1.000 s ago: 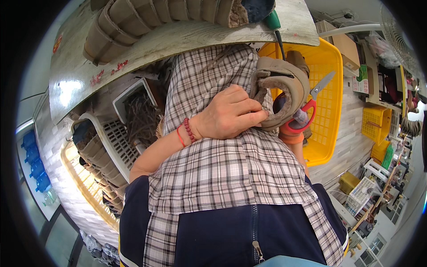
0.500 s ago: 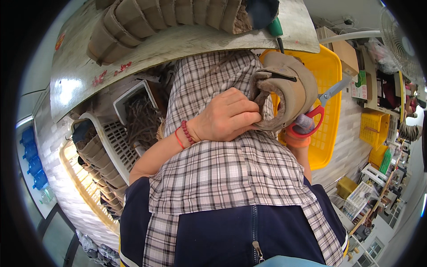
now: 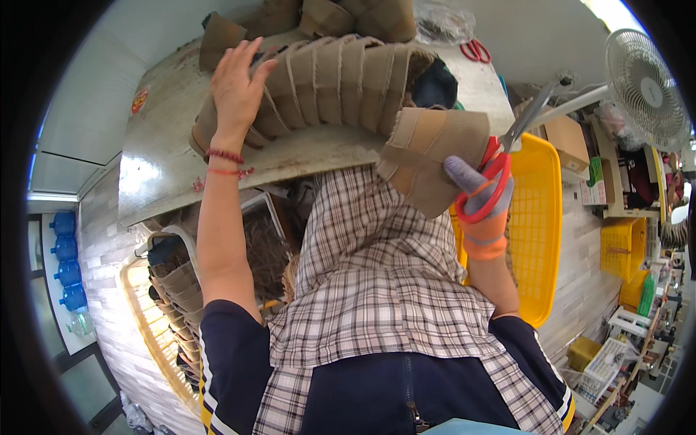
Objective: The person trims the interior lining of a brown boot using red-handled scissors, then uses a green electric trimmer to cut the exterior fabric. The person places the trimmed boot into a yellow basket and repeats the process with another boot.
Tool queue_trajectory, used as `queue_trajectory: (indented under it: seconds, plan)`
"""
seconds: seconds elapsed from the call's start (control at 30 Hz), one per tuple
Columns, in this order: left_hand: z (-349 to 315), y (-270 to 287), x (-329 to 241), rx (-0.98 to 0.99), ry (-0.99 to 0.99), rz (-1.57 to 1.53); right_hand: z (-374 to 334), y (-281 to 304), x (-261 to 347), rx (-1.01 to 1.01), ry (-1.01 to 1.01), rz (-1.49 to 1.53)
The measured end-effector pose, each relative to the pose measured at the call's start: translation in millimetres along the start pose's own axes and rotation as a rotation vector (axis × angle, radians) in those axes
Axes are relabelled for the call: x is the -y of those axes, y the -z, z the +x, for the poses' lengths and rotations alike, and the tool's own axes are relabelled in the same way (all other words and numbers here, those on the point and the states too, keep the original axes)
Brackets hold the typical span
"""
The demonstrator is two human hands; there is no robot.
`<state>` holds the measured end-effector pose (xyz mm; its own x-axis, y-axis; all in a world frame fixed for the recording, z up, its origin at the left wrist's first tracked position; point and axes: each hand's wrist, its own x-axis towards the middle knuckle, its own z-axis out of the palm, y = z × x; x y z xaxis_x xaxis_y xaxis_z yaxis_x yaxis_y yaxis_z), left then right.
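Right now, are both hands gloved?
No, only the right hand wears a glove; the left hand is bare, its fingers and skin plainly visible.

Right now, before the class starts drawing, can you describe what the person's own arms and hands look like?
The left hand is bare, with a dark red beaded bracelet and a thin red cord at its wrist. The right hand wears a purplish-grey glove with an orange cuff. Short navy sleeves with white and yellow trim cover the upper arms.
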<state>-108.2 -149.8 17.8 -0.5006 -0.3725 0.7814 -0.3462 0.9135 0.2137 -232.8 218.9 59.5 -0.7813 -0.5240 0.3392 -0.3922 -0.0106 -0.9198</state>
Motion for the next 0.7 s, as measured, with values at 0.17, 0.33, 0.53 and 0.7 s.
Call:
queue_trajectory:
  seconds: [0.17, 0.33, 0.53, 0.7]
  plan:
    - [32.9, -24.6, 17.4, 0.518, 0.203, 0.026, 37.5, -20.8, -4.1, -0.290, 0.123, 0.166]
    - [33.7, -21.3, 18.3, 0.688, 0.286, -0.034, 82.8, -35.5, -89.7, -0.053, 0.045, 0.021]
    - [33.8, -2.6, 21.0, 0.654, 0.283, -0.051, 120.3, -78.1, -111.1, 0.291, -0.234, 0.670]
    - [20.2, 27.6, 49.9, 0.536, 0.331, -0.135, 139.7, -117.9, -107.2, 0.519, -0.170, 0.854]
